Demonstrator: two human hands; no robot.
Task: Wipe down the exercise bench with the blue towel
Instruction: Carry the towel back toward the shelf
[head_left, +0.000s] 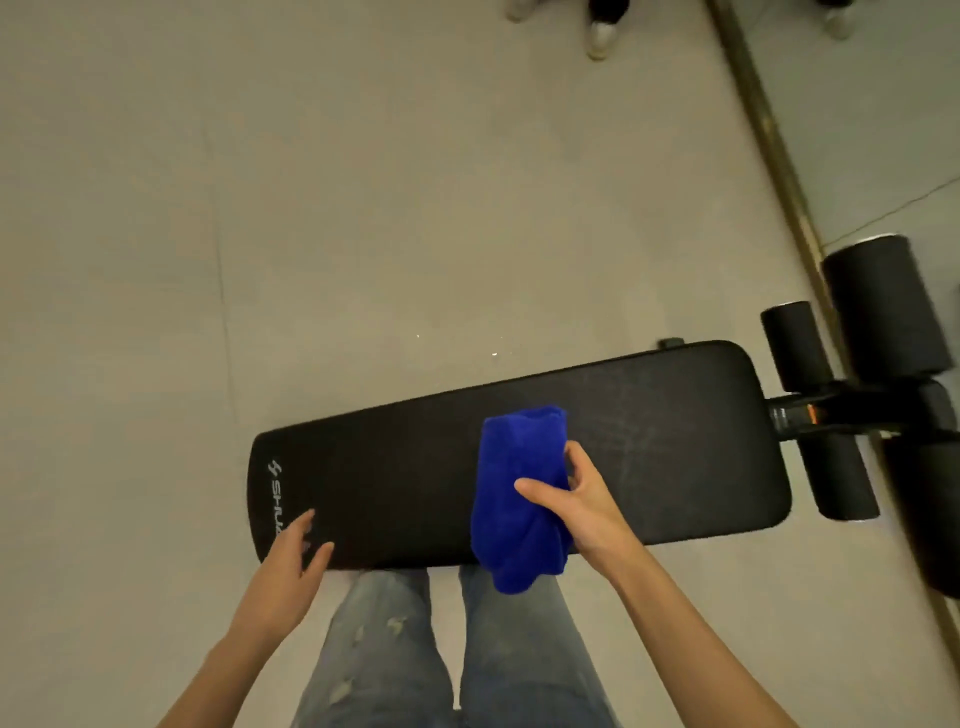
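Observation:
A long black padded exercise bench (415, 467) lies across the view, its white logo at the left end. A bunched blue towel (514, 488) hangs over the middle of the pad and droops past the near edge. My right hand (576, 499) grips the towel from the right, thumb on top of the cloth. My left hand (296, 551) rests with straight fingers on the bench's near left corner, holding nothing.
Black foam rollers (878, 312) and the bench's post (800, 415) stick out at the right end. A mirror edge strip (769, 135) runs diagonally at the right. Another person's white shoes (600, 34) stand at the top. My jeans-clad legs (467, 649) are just below the bench.

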